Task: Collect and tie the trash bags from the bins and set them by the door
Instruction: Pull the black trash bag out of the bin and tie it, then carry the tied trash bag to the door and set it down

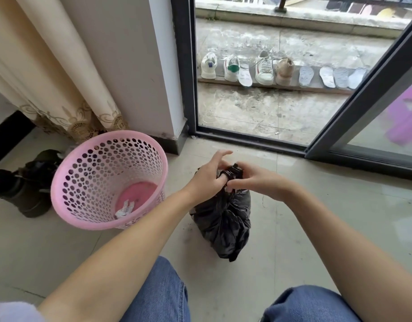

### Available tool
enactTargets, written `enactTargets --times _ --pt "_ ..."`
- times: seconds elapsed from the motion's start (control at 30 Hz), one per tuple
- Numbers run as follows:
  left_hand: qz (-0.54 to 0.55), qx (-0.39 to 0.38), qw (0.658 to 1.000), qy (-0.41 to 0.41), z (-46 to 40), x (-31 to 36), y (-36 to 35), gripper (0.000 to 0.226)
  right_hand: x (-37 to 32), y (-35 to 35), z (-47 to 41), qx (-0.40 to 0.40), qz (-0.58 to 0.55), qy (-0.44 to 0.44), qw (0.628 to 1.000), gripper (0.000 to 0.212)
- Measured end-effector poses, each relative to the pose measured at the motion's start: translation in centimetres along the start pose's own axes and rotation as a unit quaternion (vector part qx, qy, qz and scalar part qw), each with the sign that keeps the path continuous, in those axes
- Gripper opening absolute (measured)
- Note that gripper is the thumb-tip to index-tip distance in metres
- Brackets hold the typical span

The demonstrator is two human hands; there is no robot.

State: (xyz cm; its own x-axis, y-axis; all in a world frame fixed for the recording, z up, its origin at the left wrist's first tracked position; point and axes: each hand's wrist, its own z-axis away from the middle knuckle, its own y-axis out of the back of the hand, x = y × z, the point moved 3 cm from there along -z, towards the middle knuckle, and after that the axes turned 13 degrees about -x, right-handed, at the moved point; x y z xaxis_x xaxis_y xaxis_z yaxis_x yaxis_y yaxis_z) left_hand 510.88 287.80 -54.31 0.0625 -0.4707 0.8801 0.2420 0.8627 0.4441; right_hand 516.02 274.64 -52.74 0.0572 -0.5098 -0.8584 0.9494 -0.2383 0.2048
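A small black trash bag (223,219) stands on the tiled floor in front of my knees, its neck gathered and twisted. My left hand (207,177) and my right hand (258,182) both grip the bag's bunched top, with a strip of the plastic wrapped around a left finger. A pink perforated bin (88,182) stands to the left of the bag, tilted toward me, with no liner and a scrap of paper at its bottom. The sliding glass door (363,112) is just beyond the bag and stands open onto a balcony.
Dark boots (23,182) lie left of the bin under a cream curtain (49,73). A white pillar (142,66) stands behind the bin. On the balcony, several shoes (246,66) and insoles rest on a plank. My jeans-clad knees are at the bottom.
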Motion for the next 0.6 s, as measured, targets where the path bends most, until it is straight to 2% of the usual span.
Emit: enactTargets --times 0.03,0.13,0.27,0.47,0.6 --pt "0.009 -0.016 1.000 0.011 -0.2 -0.4 0.0 0.040 -0.1 0.0 -0.1 0.007 0.035 -0.004 0.999 0.012" --pt "-0.023 -0.030 0.998 0.047 -0.6 -1.2 0.6 0.016 0.0 0.9 -0.7 0.066 0.133 -0.020 0.989 0.005" --pt "-0.035 -0.034 0.996 0.070 -0.8 0.5 2.1 0.015 -1.0 2.3 -0.3 0.111 0.179 -0.052 0.976 0.013" --pt "-0.118 -0.036 0.988 0.093 0.1 9.4 6.3 0.015 -9.3 4.2 4.7 0.113 0.200 -0.080 0.970 0.008" --pt "-0.169 -0.075 0.980 0.076 1.1 18.2 9.8 0.013 -17.0 5.7 10.4 0.108 0.227 -0.110 0.962 0.009"
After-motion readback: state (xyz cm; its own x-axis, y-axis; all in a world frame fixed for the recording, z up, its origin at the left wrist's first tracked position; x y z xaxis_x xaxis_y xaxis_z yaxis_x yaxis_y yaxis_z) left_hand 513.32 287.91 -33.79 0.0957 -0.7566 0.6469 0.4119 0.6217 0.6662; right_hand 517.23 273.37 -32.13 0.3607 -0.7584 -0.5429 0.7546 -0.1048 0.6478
